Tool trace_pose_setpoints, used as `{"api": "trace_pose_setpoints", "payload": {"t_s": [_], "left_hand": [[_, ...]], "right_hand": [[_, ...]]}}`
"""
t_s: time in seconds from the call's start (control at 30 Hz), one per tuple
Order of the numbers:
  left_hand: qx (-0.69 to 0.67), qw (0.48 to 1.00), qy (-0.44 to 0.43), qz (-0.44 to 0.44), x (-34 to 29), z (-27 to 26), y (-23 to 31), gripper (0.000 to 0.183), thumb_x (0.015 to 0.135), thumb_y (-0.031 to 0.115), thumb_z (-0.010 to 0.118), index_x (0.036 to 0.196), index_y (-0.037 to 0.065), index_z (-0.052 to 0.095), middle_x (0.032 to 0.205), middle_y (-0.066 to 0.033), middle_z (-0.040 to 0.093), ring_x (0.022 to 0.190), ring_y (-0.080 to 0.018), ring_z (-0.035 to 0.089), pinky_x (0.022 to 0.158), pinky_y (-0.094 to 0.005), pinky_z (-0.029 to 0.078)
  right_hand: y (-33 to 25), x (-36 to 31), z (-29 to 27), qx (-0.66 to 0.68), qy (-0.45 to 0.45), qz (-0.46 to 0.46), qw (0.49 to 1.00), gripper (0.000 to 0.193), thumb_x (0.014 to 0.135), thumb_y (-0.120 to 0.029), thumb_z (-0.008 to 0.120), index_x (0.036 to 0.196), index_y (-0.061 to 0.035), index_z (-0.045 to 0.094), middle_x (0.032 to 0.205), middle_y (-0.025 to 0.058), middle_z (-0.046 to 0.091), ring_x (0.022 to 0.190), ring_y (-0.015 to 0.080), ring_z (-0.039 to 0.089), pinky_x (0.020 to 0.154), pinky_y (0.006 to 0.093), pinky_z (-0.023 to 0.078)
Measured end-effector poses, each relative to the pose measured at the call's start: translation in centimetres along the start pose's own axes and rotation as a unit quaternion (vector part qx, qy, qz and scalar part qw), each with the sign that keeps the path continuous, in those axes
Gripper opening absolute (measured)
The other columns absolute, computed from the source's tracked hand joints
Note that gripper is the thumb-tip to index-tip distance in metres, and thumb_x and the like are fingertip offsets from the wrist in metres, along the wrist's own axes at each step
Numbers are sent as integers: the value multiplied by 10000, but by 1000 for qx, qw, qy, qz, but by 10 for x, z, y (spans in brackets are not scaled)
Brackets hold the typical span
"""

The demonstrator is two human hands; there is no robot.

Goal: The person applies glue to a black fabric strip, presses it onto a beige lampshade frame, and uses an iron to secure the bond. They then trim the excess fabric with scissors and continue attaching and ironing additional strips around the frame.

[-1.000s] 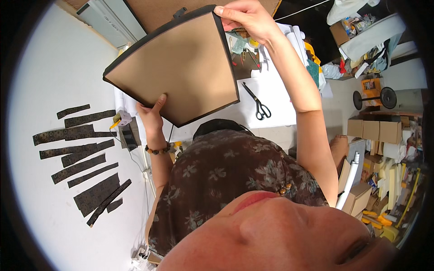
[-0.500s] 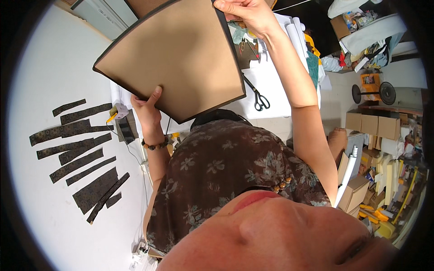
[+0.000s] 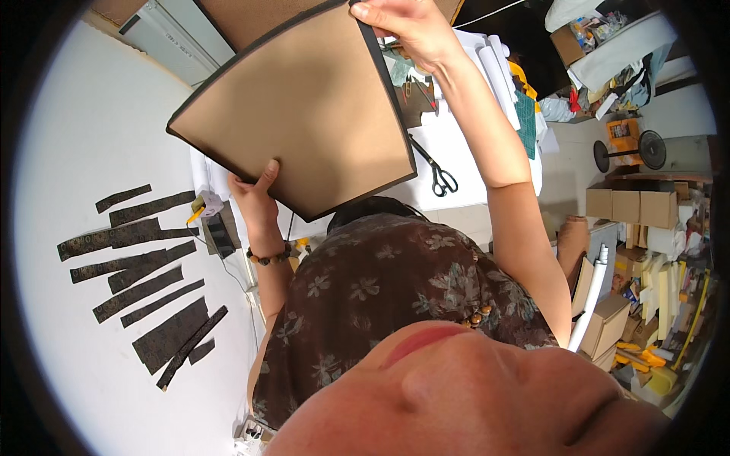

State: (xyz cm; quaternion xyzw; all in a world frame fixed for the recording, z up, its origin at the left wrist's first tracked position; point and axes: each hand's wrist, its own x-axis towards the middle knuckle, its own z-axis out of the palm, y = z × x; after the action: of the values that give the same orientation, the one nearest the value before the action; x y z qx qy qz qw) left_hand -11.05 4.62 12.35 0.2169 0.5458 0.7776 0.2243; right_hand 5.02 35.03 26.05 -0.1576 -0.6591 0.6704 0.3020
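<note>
You are bringing the black-edged brown panel (image 3: 304, 114) nearer your head, so it is looking larger than a second ago. Its right edge is closing most of the earlier gap to the scissors (image 3: 434, 165).

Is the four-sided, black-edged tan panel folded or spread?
Spread: the tan panel shows one broad, uncreased face between left hand and right hand.

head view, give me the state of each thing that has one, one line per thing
tan panel: held up by both hands, tilted
left hand: gripping its lower left edge, thumb on the face
right hand: pinching its upper right corner
scissors: lying on the white work surface, blades apparently closed
dark patterned strips: spread out, some overlapping
white paper: rolled up
bead bracelet: worn on the left wrist
</note>
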Motion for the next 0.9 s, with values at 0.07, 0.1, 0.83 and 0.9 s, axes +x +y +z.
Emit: {"api": "trace_pose_setpoints", "payload": {"t_s": [0.07, 0.1, 0.83, 0.9], "left_hand": [[-5, 1000, 1, -3, -2, 0, -3, 470, 784, -70, 830, 1199, -6, 620, 1118, -77, 696, 1003, -196, 671, 915, -341, 539], [-14, 1000, -3, -12, -3, -1, -3, 473, 781, -76, 829, 1200, -5, 621, 1116, -78, 696, 1001, -197, 671, 915, -341, 539], [-104, 994, 14, -32, -8, 16, 11, 361, 806, -85, 804, 1123, 12, 660, 1048, -54, 712, 938, -177, 678, 882, -313, 540], [-91, 995, 23, -23, -9, 16, 12, 354, 814, -84, 798, 1125, 12, 657, 1050, -54, 711, 939, -175, 674, 887, -313, 536]], "right_hand": [[10, 4, -10, 34, -70, -3, 997, 243, 969, -249, 738, 1056, -23, 754, 855, 19, 717, 767, 90, 645, 678, 240, 494], [14, 1, -14, 55, -86, -9, 995, 270, 976, -259, 731, 1086, -14, 756, 901, 35, 738, 826, 101, 680, 736, 245, 531], [39, -34, -10, 145, -139, 77, 977, 210, 946, -165, 763, 1076, 0, 757, 926, 32, 759, 817, 77, 713, 738, 220, 596], [45, -38, -12, 159, -128, 96, 974, 218, 945, -148, 759, 1095, 10, 750, 954, 49, 762, 843, 95, 725, 769, 236, 607]]}}
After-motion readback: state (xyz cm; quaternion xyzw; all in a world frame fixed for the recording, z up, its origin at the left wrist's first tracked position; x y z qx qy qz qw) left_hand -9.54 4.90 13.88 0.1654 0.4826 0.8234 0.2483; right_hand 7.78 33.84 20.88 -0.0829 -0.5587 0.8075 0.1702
